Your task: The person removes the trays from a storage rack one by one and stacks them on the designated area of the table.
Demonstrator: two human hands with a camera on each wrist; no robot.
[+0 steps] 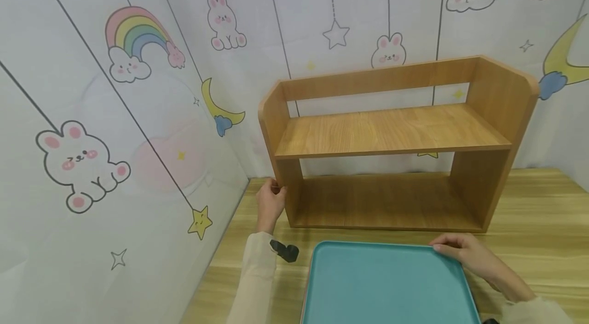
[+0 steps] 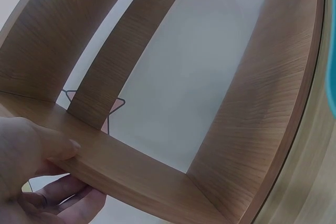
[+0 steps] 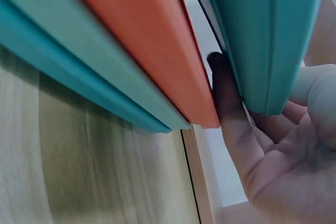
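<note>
A two-tier wooden shelf (image 1: 391,130) stands upright at the back of the table. My left hand (image 1: 271,201) holds its left side panel; in the left wrist view the thumb (image 2: 60,145) lies on the panel's inner side with the fingers behind its edge. In front of the shelf is a teal tray (image 1: 391,283), the top one of a stack. My right hand (image 1: 469,257) grips this tray near its far right corner. Seen from the right wrist, fingers reach under the tray's rim (image 3: 262,40), which is raised off an orange tray (image 3: 147,40) below.
Under the orange tray lie a pale green tray (image 3: 100,45) and another teal tray (image 3: 68,72) on the wood-grain table (image 1: 543,242). A white wall covering (image 1: 152,242) with cartoon rabbits and rainbows stands at the left and back.
</note>
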